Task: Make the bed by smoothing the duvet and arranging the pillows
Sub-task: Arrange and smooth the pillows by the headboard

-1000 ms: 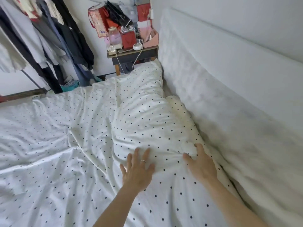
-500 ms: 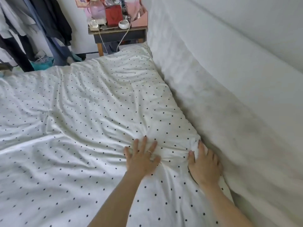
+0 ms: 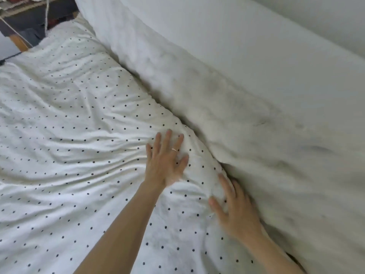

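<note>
A white duvet with small black dots (image 3: 75, 135) covers the bed, creased in long folds. A bulge under it runs along the headboard side, likely a pillow; I cannot tell for sure. My left hand (image 3: 166, 161), with a ring on one finger, lies flat on the duvet, fingers spread. My right hand (image 3: 235, 210) presses flat on the duvet's edge, right where it meets the white padded headboard (image 3: 246, 99), with its fingers partly tucked into the gap.
A dark wooden bedside table (image 3: 29, 22) with a white cable (image 3: 46, 20) hanging down stands at the top left corner, behind the bed. The pale wall (image 3: 325, 20) rises behind the headboard on the right.
The view has tilted down and closer to the bed. The puffed-up pillow shape has been pressed flatter. Both hands have shifted towards the headboard, the right one now into the gap.
</note>
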Tool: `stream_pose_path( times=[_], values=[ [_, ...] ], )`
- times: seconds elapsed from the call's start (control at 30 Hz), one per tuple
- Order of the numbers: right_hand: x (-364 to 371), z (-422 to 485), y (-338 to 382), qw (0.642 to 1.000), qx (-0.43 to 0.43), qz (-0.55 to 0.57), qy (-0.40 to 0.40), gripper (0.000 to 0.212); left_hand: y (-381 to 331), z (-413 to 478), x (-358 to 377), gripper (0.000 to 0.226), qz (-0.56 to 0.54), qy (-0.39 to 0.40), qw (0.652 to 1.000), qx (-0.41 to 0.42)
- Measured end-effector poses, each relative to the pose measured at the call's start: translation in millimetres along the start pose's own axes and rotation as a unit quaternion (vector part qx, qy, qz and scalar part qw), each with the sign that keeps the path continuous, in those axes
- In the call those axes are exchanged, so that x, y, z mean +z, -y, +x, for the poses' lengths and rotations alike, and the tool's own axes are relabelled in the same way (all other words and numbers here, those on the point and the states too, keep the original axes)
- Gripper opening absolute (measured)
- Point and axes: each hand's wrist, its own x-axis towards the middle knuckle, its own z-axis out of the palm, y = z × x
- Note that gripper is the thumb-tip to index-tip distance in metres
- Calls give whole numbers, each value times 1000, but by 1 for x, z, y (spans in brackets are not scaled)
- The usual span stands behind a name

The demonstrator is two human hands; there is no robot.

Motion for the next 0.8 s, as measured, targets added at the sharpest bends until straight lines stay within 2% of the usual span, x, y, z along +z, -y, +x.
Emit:
stream_pose_path(
  times=[0.1, 0.17, 0.2, 0.27, 0.33, 0.37, 0.43, 0.5, 0.6, 0.67, 0.73, 0.77, 0.8],
  values=[
    [13, -61, -65, 984, 144, 7, 101, 90, -26, 7, 8, 78, 71, 19, 993, 91],
    [13, -84, -86, 972, 196, 16, 131, 98, -32, 10, 8, 67, 104, 32, 982, 157],
    [6, -90, -94, 971, 208, 39, 108, 97, -39, 11, 8, 54, 119, 25, 970, 209],
    [-15, -92, -104, 979, 194, 60, -10, 79, -52, 17, 5, 33, 127, -78, 945, 290],
    [-36, -82, -106, 979, 147, 2, -142, 56, -63, 27, 0, 31, 121, -199, 946, 226],
    [-39, -76, -105, 974, 127, -20, -188, 50, -68, 31, -1, 29, 121, -219, 952, 175],
    [-29, -69, -102, 973, 98, -41, -203, 43, -74, 25, 7, 27, 124, -171, 974, 81],
    [-11, -75, -103, 976, 103, -41, -185, 44, -82, 8, 23, 41, 108, -112, 988, 19],
    [10, -115, -104, 974, 114, 17, -195, 60, -99, -39, 45, 55, 41, -120, 992, 2],
    [24, -159, -104, 985, 51, 48, -157, 66, -111, -83, 64, 60, 29, -85, 996, 28],
    [42, -194, -125, 999, -27, 16, -17, 69, -118, -133, 91, 63, 63, -9, 996, 60],
    [51, -202, -143, 999, -16, 8, 42, 71, -121, -155, 107, 64, 84, 20, 994, 70],
    [63, -209, -160, 996, 41, 20, 80, 74, -124, -177, 123, 64, 95, 37, 992, 72]
  ],
)
